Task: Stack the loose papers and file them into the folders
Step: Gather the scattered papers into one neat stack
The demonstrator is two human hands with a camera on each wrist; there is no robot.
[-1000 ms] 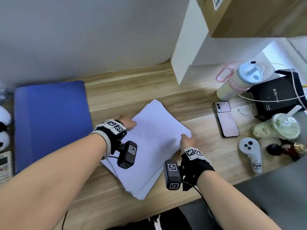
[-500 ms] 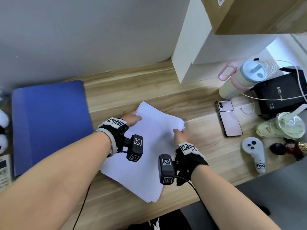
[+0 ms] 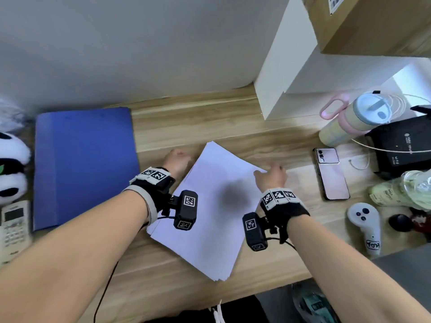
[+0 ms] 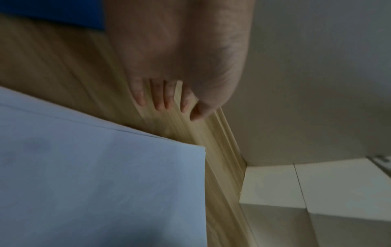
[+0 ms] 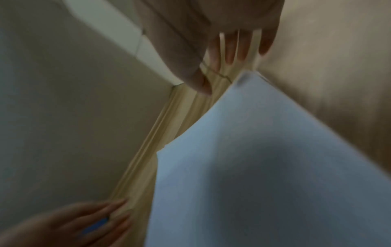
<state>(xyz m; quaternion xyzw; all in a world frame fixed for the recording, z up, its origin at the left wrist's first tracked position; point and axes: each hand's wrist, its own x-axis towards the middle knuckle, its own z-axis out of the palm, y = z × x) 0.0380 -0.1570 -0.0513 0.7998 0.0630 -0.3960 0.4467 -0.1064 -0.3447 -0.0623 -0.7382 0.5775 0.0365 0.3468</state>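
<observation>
A stack of white papers (image 3: 214,206) lies at an angle on the wooden desk (image 3: 186,127), its sheets slightly fanned at the near corner. The closed blue folder (image 3: 84,164) lies flat to its left. My left hand (image 3: 177,159) hovers over bare wood just off the stack's left edge, between papers and folder. In the left wrist view its fingers (image 4: 160,98) are straight and hold nothing, apart from the papers (image 4: 95,183). My right hand (image 3: 271,177) is at the stack's right corner, fingers (image 5: 230,50) straight and holding nothing, just past the paper corner (image 5: 243,80).
A phone (image 3: 332,173), a white controller (image 3: 365,227), a pink-handled tumbler (image 3: 349,120), a black box (image 3: 401,145) and a plastic cup (image 3: 403,190) crowd the right side. A white shelf block (image 3: 286,75) stands behind. A panda toy (image 3: 11,166) and a remote (image 3: 14,227) lie at far left.
Both hands have slid outward off the paper edges that they pressed half a second ago. The stack, fanned a second ago, now lies more squared.
</observation>
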